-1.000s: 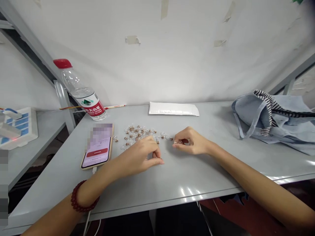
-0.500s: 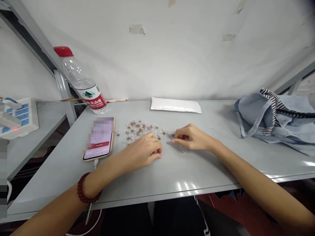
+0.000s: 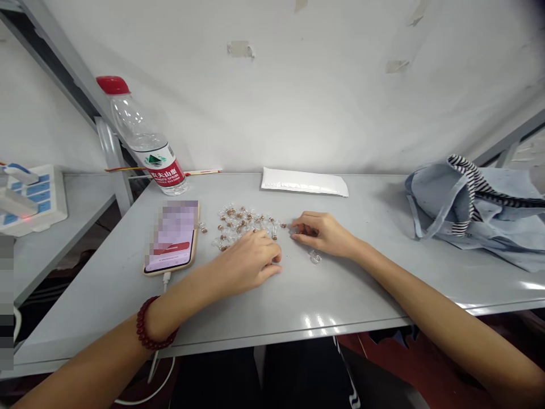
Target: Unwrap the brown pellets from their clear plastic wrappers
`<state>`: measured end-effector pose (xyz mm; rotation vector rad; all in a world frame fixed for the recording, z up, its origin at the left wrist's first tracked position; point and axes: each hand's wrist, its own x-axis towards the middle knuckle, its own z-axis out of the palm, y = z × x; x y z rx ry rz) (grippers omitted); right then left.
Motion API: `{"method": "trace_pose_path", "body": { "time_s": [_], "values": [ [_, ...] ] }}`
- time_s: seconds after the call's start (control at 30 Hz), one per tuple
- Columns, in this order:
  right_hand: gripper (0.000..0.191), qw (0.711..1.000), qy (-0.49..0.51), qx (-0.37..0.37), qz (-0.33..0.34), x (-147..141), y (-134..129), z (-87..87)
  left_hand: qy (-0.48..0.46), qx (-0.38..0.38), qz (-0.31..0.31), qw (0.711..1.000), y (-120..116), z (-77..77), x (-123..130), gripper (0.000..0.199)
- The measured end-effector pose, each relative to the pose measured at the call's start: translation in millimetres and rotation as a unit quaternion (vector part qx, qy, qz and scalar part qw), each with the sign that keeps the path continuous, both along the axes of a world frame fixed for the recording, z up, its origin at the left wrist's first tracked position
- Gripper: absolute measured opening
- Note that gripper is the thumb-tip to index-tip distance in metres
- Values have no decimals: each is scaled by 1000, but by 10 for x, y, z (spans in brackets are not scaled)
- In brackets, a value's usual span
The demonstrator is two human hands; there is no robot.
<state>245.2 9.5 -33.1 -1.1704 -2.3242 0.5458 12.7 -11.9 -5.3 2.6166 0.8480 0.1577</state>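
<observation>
Our left hand and right hand curl half-closed at the heap of clear, brown-centred beads; we cannot tell if either grips one.

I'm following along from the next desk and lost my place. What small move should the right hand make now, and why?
Probably pick up the lone clear piece with the right hand. It lies apart from the heap of small clear pieces, just beyond that hand's fingers, so it looks like the easiest reach, while the left hand sits at the heap's near edge.
</observation>
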Motion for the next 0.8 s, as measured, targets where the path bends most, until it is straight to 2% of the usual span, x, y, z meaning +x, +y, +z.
{"method": "trace_pose_path", "body": {
  "time_s": [0.1, 0.17, 0.23, 0.3, 0.37, 0.43, 0.53, 0.63, 0.8],
  "values": [
    [15, 998, 52, -25, -21, -22, -38, 45, -12, -2, 2, 1000, -9, -2, 0, 11],
    [14, 989, 124, -75, -40, -52, -72, 91, -32, 10, 11, 999, -5, -23, 0, 11],
    [16, 964, 216, -149, -49, -88, -105, 135, -67, 42, 30, 996, 3, -58, 3, 12],
    [21, 927, 295, -229, -35, -124, -133, 162, -104, 90, 53, 989, 7, -97, 13, 15],
    [24, 895, 337, -292, -15, -154, -155, 167, -127, 140, 68, 980, 2, -129, 29, 19],
    [24, 882, 342, -325, -6, -177, -171, 158, -127, 180, 67, 973, -13, -150, 50, 21],
    [23, 881, 332, -337, -1, -203, -188, 142, -113, 220, 53, 968, -42, -169, 78, 27],
    [23, 883, 322, -341, 12, -214, -206, 148, -133, 228, 46, 963, -64, -173, 92, 27],
    [20, 907, 289, -308, 2, -169, -206, 178, -193, 161, 36, 967, -72, -115, 65, 16]
  ]
}}
